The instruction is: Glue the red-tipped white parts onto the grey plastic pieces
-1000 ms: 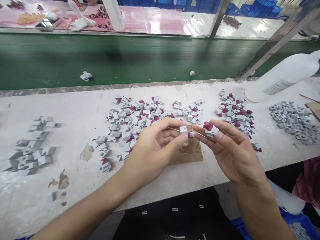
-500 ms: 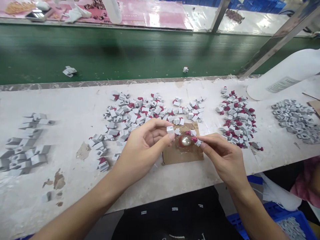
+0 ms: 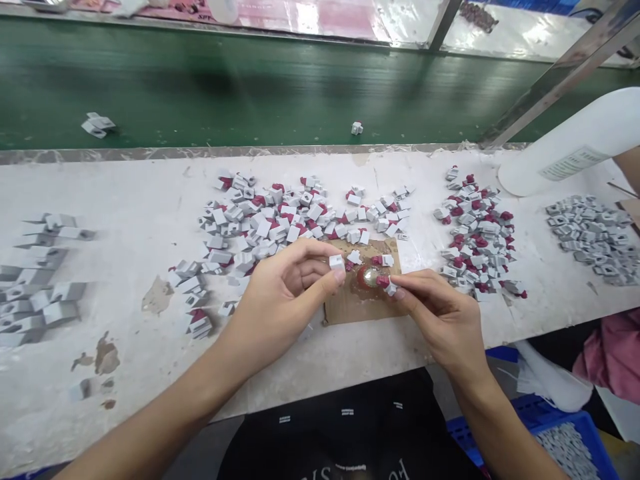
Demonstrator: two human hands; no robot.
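Note:
Between thumb and fingers, my left hand (image 3: 285, 300) pinches a small grey block (image 3: 337, 263). My right hand (image 3: 445, 317) grips a small grey piece with a dark red part (image 3: 386, 285) by its grey end. This piece is at the right edge of a shiny round blob (image 3: 369, 277) with a reddish rim, on a brown cardboard square (image 3: 360, 312). Two more small pieces lie on the cardboard, one of them a grey and red piece (image 3: 383, 260). Behind my left hand spreads a large pile of grey and red pieces (image 3: 270, 217).
More grey and red pieces (image 3: 477, 233) lie to the right, beside plain grey pieces (image 3: 593, 237). Larger grey blocks (image 3: 40, 287) are at the left. A white bottle (image 3: 565, 147) stands at the back right. Behind the table runs a green belt (image 3: 225, 93); a blue crate (image 3: 580, 433) is below.
The view has shifted slightly. My right hand has moved a little to the left with its red and grey piece, closer to the blob. My left hand keeps its block.

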